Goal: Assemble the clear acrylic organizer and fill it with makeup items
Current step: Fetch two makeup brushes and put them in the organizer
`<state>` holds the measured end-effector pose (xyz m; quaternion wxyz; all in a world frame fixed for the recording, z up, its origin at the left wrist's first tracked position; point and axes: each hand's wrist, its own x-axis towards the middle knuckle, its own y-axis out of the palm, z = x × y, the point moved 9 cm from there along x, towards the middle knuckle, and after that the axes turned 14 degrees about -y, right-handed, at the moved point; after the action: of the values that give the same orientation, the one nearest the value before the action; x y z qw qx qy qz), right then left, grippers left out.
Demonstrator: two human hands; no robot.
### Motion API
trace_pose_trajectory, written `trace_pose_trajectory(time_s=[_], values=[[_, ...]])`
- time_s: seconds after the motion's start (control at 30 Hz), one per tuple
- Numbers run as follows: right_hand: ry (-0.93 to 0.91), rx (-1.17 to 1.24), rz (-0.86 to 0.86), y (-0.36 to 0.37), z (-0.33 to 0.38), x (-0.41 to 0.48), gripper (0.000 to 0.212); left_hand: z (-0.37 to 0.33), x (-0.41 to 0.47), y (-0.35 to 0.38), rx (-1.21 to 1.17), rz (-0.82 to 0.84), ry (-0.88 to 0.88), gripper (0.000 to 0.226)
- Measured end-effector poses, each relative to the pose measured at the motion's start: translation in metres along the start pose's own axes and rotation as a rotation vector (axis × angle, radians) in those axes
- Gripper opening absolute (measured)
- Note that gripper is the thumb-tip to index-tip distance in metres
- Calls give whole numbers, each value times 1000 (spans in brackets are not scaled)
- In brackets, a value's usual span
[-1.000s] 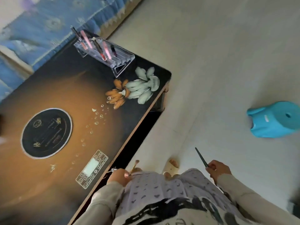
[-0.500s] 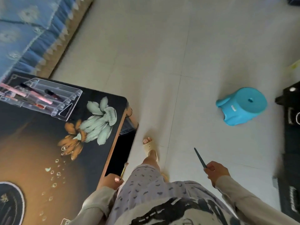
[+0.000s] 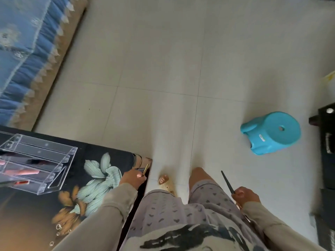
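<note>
With the assembled acrylic organizer [image 3: 36,163] partly filled on the counter [image 3: 78,151], our left hand [image 3: 133,178] pinches a gold stick [image 3: 145,169], our right hand [image 3: 243,195] a dark pencil [image 3: 226,181]; next we judge both need slotting in.

A turquoise plastic stool [image 3: 272,132] is lying tipped on its side on the pale tiled floor [image 3: 163,69]. A blue patterned sofa cover [image 3: 21,51] (fringed along its hem) is hanging at upper left. The dark table [image 3: 36,214] is showing a painted flower design [image 3: 97,178]. Black furniture [image 3: 328,142] is sitting at the right edge.
</note>
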<state>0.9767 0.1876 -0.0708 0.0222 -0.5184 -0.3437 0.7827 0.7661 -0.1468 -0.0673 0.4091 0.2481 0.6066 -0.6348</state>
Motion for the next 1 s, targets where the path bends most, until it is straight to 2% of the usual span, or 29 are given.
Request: trace_pose_trajectory(time_s=[0.2, 0.27, 0.37, 0.47, 0.6, 0.73, 0.9, 1.0], values=[[-108, -142, 84, -75, 54, 81, 23, -31, 15, -24, -223, 59, -157, 32], [-180, -164, 81, -107, 81, 110, 20, -36, 16, -19, -310, 99, -217, 22], [-297, -215, 98, -148, 128, 143, 6, -47, 10, 3, -438, 189, -283, 27], [-378, -296, 94, -177, 178, 170, 11, -51, 0, 21, -616, 257, -389, 15], [-484, -381, 138, -181, 240, 195, 8, -43, -4, 38, -837, 305, -553, 24], [-548, -374, 151, -171, 298, 210, 9, -35, 4, 39, -980, 323, -639, 24], [-606, -457, 204, -148, 366, 221, 9, -19, 36, 13, -1096, 327, -674, 23], [-574, -509, 207, -139, 398, 223, 9, -1, 57, -23, -1053, 325, -654, 27]])
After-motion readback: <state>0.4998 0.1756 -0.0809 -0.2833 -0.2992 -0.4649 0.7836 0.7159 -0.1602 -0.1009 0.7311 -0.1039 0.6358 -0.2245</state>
